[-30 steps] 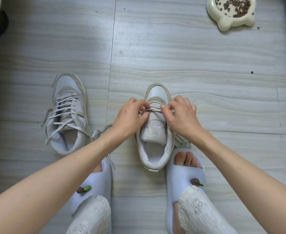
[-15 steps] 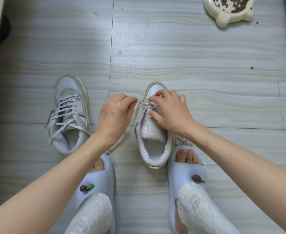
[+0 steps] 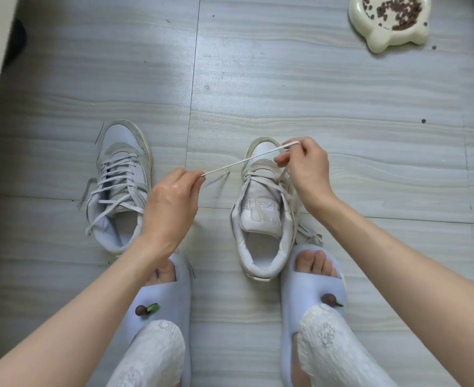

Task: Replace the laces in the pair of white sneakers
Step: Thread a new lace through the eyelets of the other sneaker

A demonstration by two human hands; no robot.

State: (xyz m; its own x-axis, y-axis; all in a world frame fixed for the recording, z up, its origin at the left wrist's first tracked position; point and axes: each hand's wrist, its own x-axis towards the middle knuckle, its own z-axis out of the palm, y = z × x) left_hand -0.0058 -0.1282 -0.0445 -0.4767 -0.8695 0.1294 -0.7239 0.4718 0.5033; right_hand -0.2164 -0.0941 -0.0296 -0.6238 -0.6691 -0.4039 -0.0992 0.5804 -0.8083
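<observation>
Two white sneakers stand on the floor, toes pointing away from me. The left sneaker (image 3: 120, 185) is laced up most of its length with loose ends. The right sneaker (image 3: 263, 208) has lacing only near its toe end. A flat white lace (image 3: 238, 162) is stretched taut between my hands above the right sneaker's toe. My left hand (image 3: 171, 208) pinches one end of it between the two shoes. My right hand (image 3: 304, 166) pinches the other part over the right sneaker's toe and right side.
A cream pet bowl (image 3: 389, 20) with brown kibble sits on the grey tiled floor at the far right. My feet in pale blue slippers (image 3: 311, 291) are just behind the sneakers. Loose lace lies beside the right sneaker's right side (image 3: 308, 233).
My hands have drawn apart: the left moved left and toward me, the right moved up and to the right, pulling the lace out taut from the right sneaker.
</observation>
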